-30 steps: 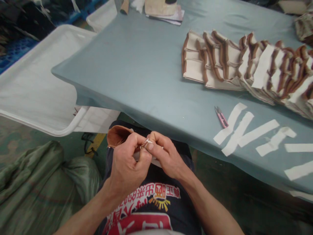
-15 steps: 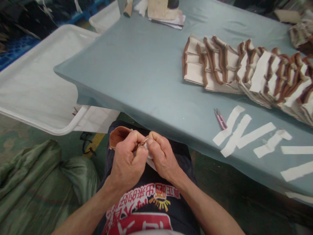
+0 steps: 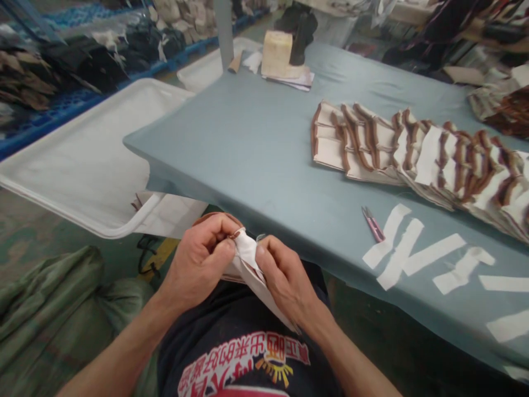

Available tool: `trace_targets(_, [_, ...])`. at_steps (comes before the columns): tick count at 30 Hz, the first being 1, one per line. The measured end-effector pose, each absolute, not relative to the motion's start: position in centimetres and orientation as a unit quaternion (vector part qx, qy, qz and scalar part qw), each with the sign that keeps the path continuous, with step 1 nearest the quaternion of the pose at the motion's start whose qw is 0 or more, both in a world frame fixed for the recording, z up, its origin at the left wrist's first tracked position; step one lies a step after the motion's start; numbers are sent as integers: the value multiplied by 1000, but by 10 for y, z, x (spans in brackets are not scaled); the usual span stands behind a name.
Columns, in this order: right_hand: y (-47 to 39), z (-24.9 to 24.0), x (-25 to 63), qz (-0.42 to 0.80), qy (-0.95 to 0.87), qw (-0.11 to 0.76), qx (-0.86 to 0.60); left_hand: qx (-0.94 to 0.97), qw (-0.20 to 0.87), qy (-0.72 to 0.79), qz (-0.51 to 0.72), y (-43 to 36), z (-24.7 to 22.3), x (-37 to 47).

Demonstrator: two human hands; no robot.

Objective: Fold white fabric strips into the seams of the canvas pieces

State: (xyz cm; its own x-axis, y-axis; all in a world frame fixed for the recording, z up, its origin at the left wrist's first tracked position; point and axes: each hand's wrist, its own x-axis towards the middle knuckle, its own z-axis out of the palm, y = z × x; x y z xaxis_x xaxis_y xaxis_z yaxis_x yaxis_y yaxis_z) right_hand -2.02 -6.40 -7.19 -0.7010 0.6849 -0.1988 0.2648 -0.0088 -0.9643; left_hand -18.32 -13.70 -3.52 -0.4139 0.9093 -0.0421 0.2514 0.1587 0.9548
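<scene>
Between my two hands, over my lap at the table's edge, is a piece of white fabric [image 3: 248, 249] with brown edging. My left hand [image 3: 206, 256] pinches its brown-edged end between thumb and fingers. My right hand [image 3: 285, 274] closes on the other side of the white part, its fingers curled. A white flap hangs down beneath my right hand, and brown material shows behind my left hand. Pink-handled snips [image 3: 373, 225] lie on the table beside several white strips [image 3: 400, 253].
The blue-green table [image 3: 264, 160] carries a long row of brown-and-white folded pieces [image 3: 363, 144] at the right. A yellowish block [image 3: 276, 53] stands on its far side. White bins [image 3: 124, 132] adjoin it at the left, above a green sack [image 3: 61, 309].
The view has tilted upward. My hands have moved apart slightly, and more of the white fabric shows between them.
</scene>
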Motion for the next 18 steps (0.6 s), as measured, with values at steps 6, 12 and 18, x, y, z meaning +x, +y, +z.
trace_targets(6, [-77,-67,26,633,-680,70,-362,448,359,696,432,-137,-27,-202])
trace_targets(12, [-98,-37,49,768,-524,-15,-368,465,368,679,432,-132,-27,-203])
trace_targets(18, [-119,-56,43,738,-567,-41,-365,449,413,662,436,-131,-29,-206])
